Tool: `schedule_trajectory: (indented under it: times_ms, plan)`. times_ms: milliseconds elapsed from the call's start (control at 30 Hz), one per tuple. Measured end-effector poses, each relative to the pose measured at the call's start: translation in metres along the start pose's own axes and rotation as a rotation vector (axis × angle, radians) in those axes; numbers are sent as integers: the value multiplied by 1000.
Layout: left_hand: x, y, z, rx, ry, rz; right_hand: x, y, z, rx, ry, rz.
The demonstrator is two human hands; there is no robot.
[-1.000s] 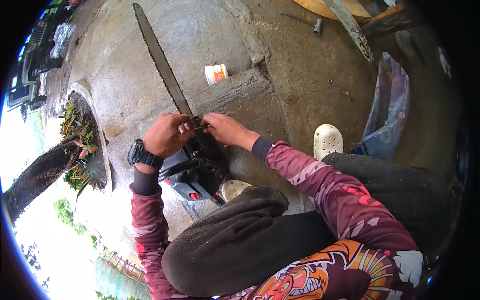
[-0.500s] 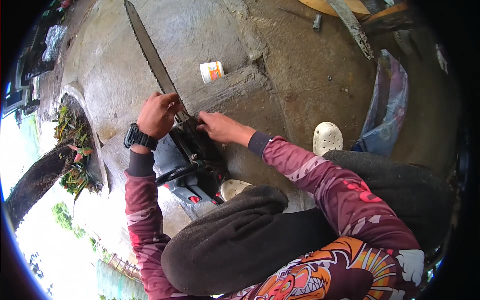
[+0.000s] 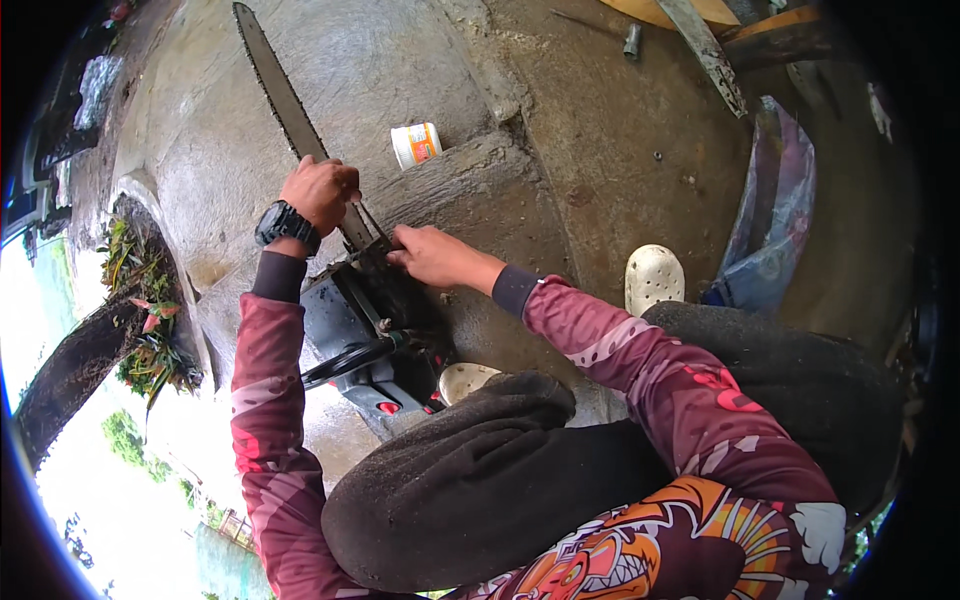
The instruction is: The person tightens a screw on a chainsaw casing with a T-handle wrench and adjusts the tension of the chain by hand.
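A chainsaw lies on the concrete, its long guide bar pointing away from me to the upper left. My left hand, with a black watch at the wrist, is curled over the bar a little beyond the saw body. Its fingers pinch the saw chain, which stands slightly off the bar's right edge there. At the base of the bar, my right hand presses its thumb and fingers against the saw's right side. What those fingertips hold, if anything, is hidden.
A white tub with an orange label lies right of the bar. My pale clogs stand near the saw. Farther right are a bluish plastic piece, a metal socket and a worn flat blade. Plants edge the left.
My left hand has moved slightly up along the bar, and the chain beside it now bows off the bar. My right hand has stayed nearly in place. The chainsaw has shifted slightly left in view.
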State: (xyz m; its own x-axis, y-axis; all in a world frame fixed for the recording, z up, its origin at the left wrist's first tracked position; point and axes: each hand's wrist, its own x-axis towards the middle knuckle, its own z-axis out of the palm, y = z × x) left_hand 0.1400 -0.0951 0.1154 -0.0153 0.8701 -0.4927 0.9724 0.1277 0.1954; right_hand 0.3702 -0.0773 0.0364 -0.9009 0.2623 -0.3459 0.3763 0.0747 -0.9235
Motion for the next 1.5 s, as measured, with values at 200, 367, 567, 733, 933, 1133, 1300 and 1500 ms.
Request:
schedule_trajectory:
  times_ms: [200,367,567,733,933,1133,1300,1500]
  plan:
    - [9,23,-6,191,114,-131,7,-4,-9,0,-22,50]
    - [11,-10,-27,-86,593,-456,9,-12,-16,-138,-42,144]
    - [18,-61,-11,-512,138,-796,0,-4,-68,-281,167,173]
    - [14,-51,-13,-380,185,-760,-20,-17,-161,-467,440,272]
    - [8,-57,-12,-233,288,-710,-44,-5,-228,-623,642,418]
    - [8,-69,-3,-109,212,-587,-50,23,-239,-436,763,406]
    - [9,-35,-12,-367,76,-673,-58,35,-223,-648,890,432]
    - [15,-72,17,-219,192,-681,-93,22,-255,-483,998,410]
